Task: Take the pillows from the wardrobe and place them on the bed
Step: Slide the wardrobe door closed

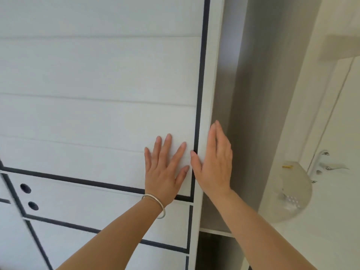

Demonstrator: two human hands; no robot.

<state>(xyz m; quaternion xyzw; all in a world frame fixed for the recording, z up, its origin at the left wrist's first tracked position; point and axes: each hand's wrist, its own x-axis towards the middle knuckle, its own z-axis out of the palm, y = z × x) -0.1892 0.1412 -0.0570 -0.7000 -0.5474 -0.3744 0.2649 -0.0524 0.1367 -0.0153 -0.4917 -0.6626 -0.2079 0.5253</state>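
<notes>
A white sliding wardrobe door with dark trim lines fills the left and middle of the view. My left hand, with a silver bangle on the wrist, lies flat on the door panel, fingers spread. My right hand rests on the door's right edge with the fingers straight and the thumb on the dark trim. To the right of that edge a narrow gap shows the grey wardrobe interior and a white shelf. No pillow or bed is in view.
A white room door with a metal handle stands at the right. A translucent plastic bag hangs near the handle. Two round dark holes sit in the lower left door panel.
</notes>
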